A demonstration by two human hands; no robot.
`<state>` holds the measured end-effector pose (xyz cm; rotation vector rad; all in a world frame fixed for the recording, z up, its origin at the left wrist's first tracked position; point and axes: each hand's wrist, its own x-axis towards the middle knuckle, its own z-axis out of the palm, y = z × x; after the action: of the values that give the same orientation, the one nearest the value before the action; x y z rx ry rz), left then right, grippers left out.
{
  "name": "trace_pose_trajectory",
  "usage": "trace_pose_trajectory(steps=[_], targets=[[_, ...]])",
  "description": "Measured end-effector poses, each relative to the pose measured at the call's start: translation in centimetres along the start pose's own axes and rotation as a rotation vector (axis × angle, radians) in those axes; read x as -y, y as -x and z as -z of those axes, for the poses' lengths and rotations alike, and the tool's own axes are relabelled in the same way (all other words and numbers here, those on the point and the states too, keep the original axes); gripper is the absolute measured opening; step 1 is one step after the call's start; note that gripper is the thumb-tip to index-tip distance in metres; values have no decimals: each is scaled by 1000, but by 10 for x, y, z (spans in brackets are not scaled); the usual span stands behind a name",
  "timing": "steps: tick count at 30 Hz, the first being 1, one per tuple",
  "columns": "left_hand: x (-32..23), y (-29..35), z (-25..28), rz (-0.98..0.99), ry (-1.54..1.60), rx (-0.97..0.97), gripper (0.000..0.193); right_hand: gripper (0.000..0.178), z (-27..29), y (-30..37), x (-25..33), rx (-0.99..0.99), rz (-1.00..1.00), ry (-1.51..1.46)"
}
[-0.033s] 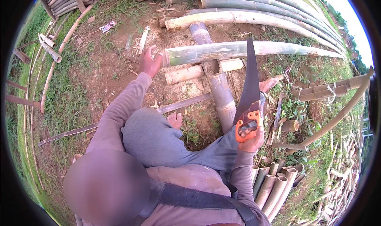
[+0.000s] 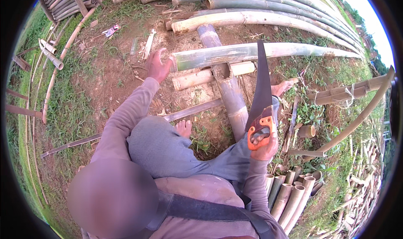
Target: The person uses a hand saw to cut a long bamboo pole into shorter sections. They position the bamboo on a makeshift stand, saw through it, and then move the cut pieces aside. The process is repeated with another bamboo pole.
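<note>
My right hand [image 2: 265, 146] is wrapped round the orange handle of a handsaw [image 2: 261, 84]. Its long dark blade points away from me, and its upper part overlaps a thick pale-green bamboo pole [image 2: 214, 56] in the picture; I cannot tell whether they touch. At the pole's left cut end is my left hand [image 2: 158, 66], open, with the thumb apart from the fingers and close to the rim. Beneath the pole lies a bamboo support [image 2: 230, 92] pointing towards me, with a shorter bamboo piece [image 2: 194, 79] crosswise at its notch.
Long bamboo poles [image 2: 243, 19] lie side by side beyond the work. Cut bamboo tubes [image 2: 289, 197] stand bundled at my lower right, near a heap of bamboo scraps [image 2: 357, 197]. A split bamboo strip [image 2: 193, 110] crosses the ground near my bare foot [image 2: 184, 128].
</note>
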<state>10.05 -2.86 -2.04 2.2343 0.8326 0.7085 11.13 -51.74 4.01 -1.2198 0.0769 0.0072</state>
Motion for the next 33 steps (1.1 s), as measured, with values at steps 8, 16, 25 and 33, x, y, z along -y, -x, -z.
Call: trace_pose_trajectory(steps=[8, 16, 25, 33], targets=[[-66, -33, -22, -451, -551, 484, 102, 58, -25, 4, -9, 157, 123, 218], [-89, -82, -48, -394, -557, 766, 127, 62, -30, -1, -11, 127, 61, 107], [-128, -40, -20, -274, -548, 758, 103, 55, -22, -9, 16, 83, 106, 154], [-118, -22, 4, -292, -419, 722, 103, 61, -2, -6, 44, 139, 164, 184]])
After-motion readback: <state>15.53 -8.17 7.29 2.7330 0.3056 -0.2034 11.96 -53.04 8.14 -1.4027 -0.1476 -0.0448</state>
